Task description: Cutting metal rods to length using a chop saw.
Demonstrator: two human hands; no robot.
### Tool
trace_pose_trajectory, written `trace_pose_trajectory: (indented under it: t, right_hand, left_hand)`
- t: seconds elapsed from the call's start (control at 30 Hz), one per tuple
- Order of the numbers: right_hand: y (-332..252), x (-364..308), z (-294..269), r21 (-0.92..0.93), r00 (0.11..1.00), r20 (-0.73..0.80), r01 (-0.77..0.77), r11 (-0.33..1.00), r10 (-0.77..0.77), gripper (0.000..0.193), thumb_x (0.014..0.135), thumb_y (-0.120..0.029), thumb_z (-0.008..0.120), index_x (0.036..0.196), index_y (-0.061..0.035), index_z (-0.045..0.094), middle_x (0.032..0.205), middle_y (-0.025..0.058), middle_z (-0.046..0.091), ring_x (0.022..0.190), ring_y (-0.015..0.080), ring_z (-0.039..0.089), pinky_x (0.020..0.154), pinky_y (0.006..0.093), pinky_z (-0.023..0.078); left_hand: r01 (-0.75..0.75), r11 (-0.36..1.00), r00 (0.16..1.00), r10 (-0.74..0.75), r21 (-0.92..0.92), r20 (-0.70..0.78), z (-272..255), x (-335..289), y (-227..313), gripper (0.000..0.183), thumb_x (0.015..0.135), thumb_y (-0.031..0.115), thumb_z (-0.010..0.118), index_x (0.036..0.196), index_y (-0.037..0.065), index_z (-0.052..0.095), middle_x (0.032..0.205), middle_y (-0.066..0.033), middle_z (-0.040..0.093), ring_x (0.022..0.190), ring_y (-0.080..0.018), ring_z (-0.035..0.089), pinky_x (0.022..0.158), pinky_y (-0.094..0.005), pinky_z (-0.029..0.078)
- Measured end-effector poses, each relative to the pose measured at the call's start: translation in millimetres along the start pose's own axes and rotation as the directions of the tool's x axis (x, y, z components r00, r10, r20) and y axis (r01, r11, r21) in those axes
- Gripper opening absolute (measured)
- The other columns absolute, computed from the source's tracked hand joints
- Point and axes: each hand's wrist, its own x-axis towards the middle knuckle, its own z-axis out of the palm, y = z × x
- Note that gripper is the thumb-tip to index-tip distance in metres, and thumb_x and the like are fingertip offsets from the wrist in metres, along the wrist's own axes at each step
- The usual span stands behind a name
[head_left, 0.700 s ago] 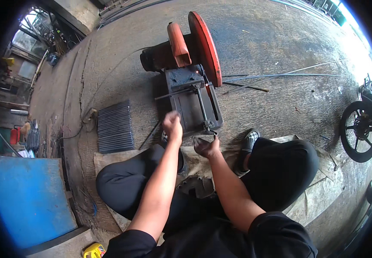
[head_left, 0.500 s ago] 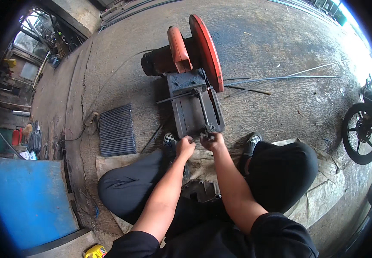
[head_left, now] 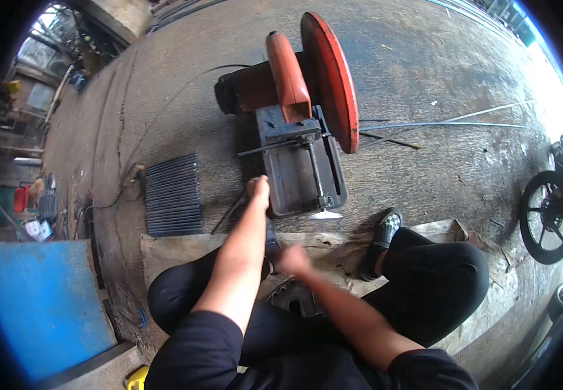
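Observation:
A cut-off saw with a red blade guard (head_left: 331,81) and an orange handle (head_left: 288,78) stands on the floor before me. At the left edge of its dark metal base (head_left: 294,172) is my left hand (head_left: 259,190), closed; its fingers are mostly hidden. My right hand (head_left: 294,261) is smeared by motion, low between my legs, apart from the saw. The vise screw (head_left: 314,168) runs along the base to a bright crank (head_left: 324,215) at the near end. Below my right hand lies a dark metal part (head_left: 291,298), partly covered.
A bundle of dark rods (head_left: 174,195) lies left of the saw, beside a power cord (head_left: 102,207). Long thin bars (head_left: 454,123) lie to the right. A blue panel (head_left: 40,299) is at lower left, and a motorcycle wheel (head_left: 547,218) at far right. Cloth sheeting (head_left: 424,235) lies beneath me.
My right hand has left the crank and moved down toward my lap. The left hand has moved up and left along the base. The view has shifted slightly.

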Motion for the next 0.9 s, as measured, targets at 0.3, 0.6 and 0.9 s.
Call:
trace_pose_trajectory:
  t: [0.3, 0.6, 0.9]
  right_hand:
    - [68, 10, -12, 0.950, 0.708, -0.309, 0.202, 0.238, 0.635, 0.078, 0.077, -0.018, 0.076, 0.137, 0.0042, 0.032, 0.121, 0.0165, 0.053, 0.110, 0.0253, 0.052, 0.096, 0.0333, 0.039]
    - [64, 20, -20, 0.963, 0.532, -0.261, 0.198, 0.182, 0.805, 0.061, 0.069, 0.011, 0.049, 0.127, -0.0062, 0.041, 0.099, 0.0057, 0.051, 0.087, 0.0162, 0.053, 0.072, 0.0284, 0.046]
    - [-55, 21, -78, 0.709, 0.655, -0.686, 0.506, 0.492, 0.316, 0.041, 0.069, 0.007, 0.051, 0.110, 0.0037, 0.055, 0.106, 0.0128, 0.060, 0.102, 0.0238, 0.057, 0.091, 0.0309, 0.043]
  left_hand:
    - [0.387, 0.667, 0.919, -0.331, -0.637, 0.213, 44, 58, 69, 0.059, 0.085, 0.036, 0.068, 0.125, -0.004, 0.053, 0.129, -0.0161, 0.055, 0.111, -0.0283, 0.057, 0.096, -0.0381, 0.044]
    - [0.372, 0.331, 0.893, -0.384, -0.867, 0.236, 30, 96, 55, 0.031, 0.090, 0.028, 0.063, 0.114, 0.007, 0.062, 0.124, -0.0082, 0.059, 0.110, -0.0262, 0.057, 0.091, -0.0395, 0.048]
    - [-0.085, 0.333, 0.868, -0.438, -0.939, -0.234, -148, 26, 94, 0.016, 0.089, 0.022, 0.065, 0.097, 0.008, 0.063, 0.096, -0.0055, 0.065, 0.094, -0.0225, 0.062, 0.077, -0.0355, 0.052]
